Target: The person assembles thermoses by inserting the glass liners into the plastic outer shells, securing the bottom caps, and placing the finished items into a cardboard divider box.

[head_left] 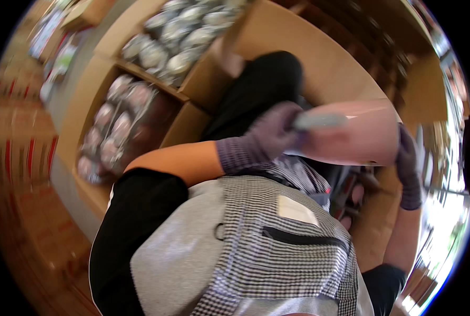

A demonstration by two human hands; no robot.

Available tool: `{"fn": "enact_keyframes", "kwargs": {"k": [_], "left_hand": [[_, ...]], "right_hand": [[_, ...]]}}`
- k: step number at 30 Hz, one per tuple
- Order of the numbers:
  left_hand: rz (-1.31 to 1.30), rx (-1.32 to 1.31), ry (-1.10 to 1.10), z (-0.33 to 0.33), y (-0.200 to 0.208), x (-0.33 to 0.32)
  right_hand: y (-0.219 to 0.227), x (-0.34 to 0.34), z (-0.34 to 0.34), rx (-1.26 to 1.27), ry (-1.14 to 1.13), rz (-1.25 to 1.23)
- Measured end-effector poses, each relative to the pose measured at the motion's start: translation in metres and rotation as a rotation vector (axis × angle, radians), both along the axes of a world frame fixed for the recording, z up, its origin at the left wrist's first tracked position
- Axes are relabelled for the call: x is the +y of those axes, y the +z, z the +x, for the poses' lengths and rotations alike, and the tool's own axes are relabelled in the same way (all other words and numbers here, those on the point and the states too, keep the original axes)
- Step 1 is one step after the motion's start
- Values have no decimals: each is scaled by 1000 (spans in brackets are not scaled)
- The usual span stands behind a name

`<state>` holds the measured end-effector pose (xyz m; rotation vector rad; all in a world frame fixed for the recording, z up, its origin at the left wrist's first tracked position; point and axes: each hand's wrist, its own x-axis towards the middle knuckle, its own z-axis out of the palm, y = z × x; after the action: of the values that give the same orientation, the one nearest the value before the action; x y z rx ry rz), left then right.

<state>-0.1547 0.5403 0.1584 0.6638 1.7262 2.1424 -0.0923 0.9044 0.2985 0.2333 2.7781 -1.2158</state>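
above a checked apron [282, 271], here's the centre of the action: a glossy pink shell [369, 139], rounded and broad, stretched between two gloved hands. the left hand [273, 131] has its grip folded tight around a grey strip [322, 121]; that's a blur, so blade or cloth, can't call it. the strip crosses in front of the shell's left part, and whether they touch, i can't tell. out on the other side, the right hand [408, 158] is up against the shell's right end, fingers hidden behind it, so no telling how hard that grip squeezes.

how will it handle? i'd judge stiff, probably hollow and lighter than its bulk suggests. that shine says slippery, knit gloves or not, and the finish could scratch or chip. best hold, i'd say: a whole palm cupped round the end, another underneath, no fingertips on the slick curve.

off to the left, a lower carton [87, 95] carries pink pieces [120, 126] in clear wrap, and just beyond it an upper carton [123, 30] is loaded with silvery bundles [185, 39]. farther left, stacked boxes [21, 131].
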Motion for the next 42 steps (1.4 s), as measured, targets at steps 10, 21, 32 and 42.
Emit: {"fn": "enact_keyframes", "kwargs": {"k": [10,21,32,42], "left_hand": [[-745,-235,476,-39,10,-281],[-1792,-869,991,45,-165,-558],[-1072,-288,241,-79,184,-398],[609,-18,-259,-299,246,96]], "right_hand": [[-8,-103,-115,-95,426,-103],[-9,-98,-122,-117,385,86],[-28,-87,-165,173,478,170],[-35,-74,-176,386,498,-311]]}}
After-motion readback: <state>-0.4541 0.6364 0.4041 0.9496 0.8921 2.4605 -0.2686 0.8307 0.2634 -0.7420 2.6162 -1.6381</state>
